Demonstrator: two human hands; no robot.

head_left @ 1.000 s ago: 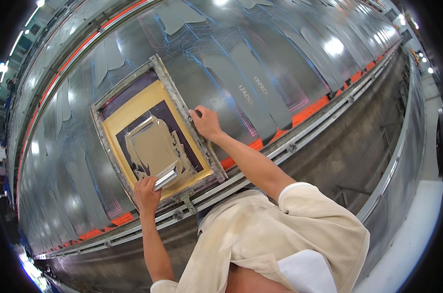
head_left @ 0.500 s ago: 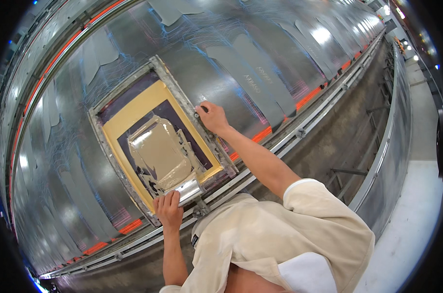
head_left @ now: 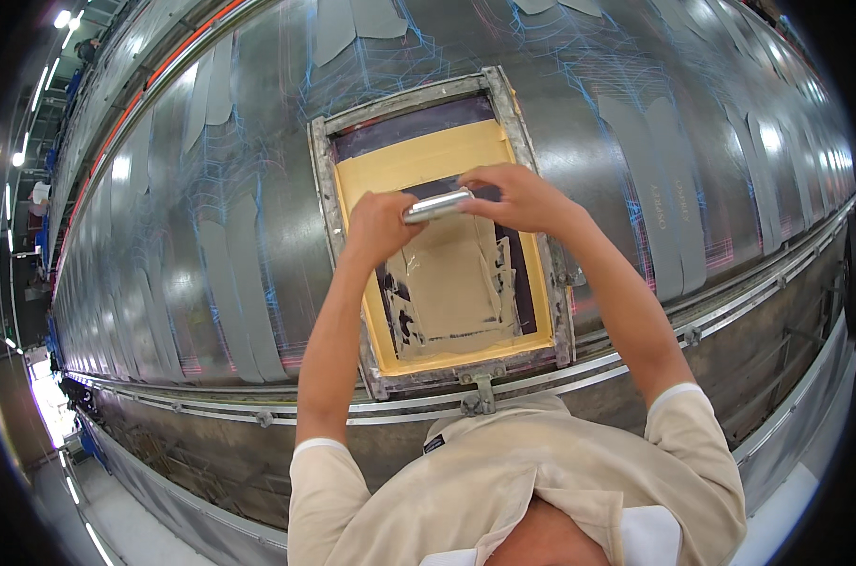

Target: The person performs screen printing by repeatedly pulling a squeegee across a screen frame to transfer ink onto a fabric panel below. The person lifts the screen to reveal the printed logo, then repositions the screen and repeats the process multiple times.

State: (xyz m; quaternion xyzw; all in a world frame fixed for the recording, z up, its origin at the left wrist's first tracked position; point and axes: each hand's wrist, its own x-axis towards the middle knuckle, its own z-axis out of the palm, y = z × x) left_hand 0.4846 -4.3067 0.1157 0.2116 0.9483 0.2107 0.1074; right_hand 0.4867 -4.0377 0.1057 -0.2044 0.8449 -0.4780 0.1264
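Had the left grip (head_left: 381, 226) clamped on the left end of a silvery, bar-shaped squeegee (head_left: 435, 208), with the fingers partly hidden behind it. Had the right grip (head_left: 522, 198) at the squeegee's right end, with thumb and forefinger around that end; could not tell whether pressed together on it or just placed loosely about it. Held the squeegee almost crosswise, tilted a little upward to the right, over the far end of a patch of tan paste (head_left: 451, 274); could not tell whether touching the patch or just above it. Looked down on a rectangular screen frame (head_left: 404, 102) around that paste, lying on a long metal counter (head_left: 560, 123), close to the near edge. Saw inside the frame a wide border of yellow tape (head_left: 409, 158) around a dark mesh (head_left: 533, 292), with the paste smooth in the middle and ragged along its right side and at its near left corner. Saw a metal bracket (head_left: 484, 391) at the middle of the frame's near side, by the rail (head_left: 635, 357) along the counter's near edge. Saw flat grey pieces (head_left: 673, 198) to the left and right of the frame, among blue and pink lines. Wore a beige shirt (head_left: 541, 453) with white-edged sleeves.
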